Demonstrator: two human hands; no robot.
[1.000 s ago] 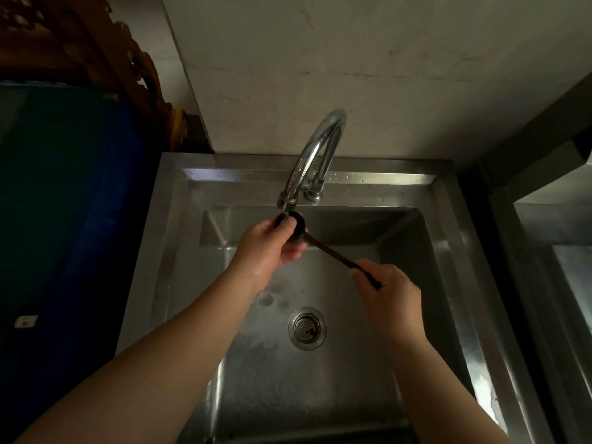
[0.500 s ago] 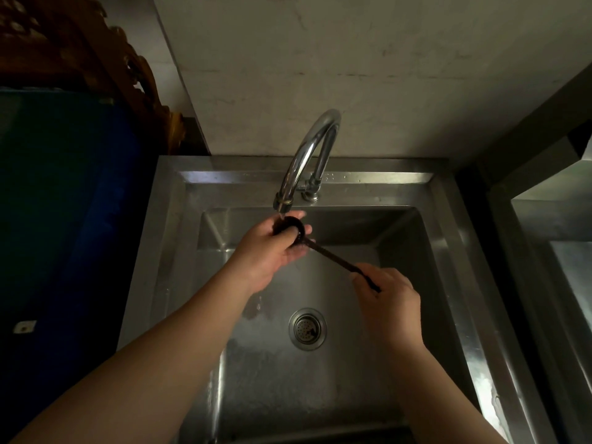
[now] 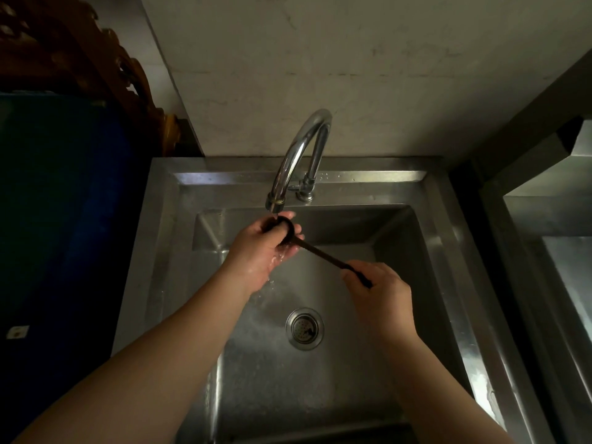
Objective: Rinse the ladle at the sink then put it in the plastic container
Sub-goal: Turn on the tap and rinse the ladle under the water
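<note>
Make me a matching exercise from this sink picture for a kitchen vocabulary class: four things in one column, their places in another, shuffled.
Things:
1. ladle
2. faucet
3. drain
4. left hand

Places:
A. in the sink floor
B. cupping the dark bowl under the spout
C. mounted on the back ledge
D. held across the basin between left hand and right hand

Pairs: 1-D, 2-C, 3-A, 4-B

One camera only, worn on the person's head, looking steeply down and forward onto the steel sink (image 3: 166, 251) from close above, its faucet (image 3: 301, 155) near mid-frame, wall behind it.
</note>
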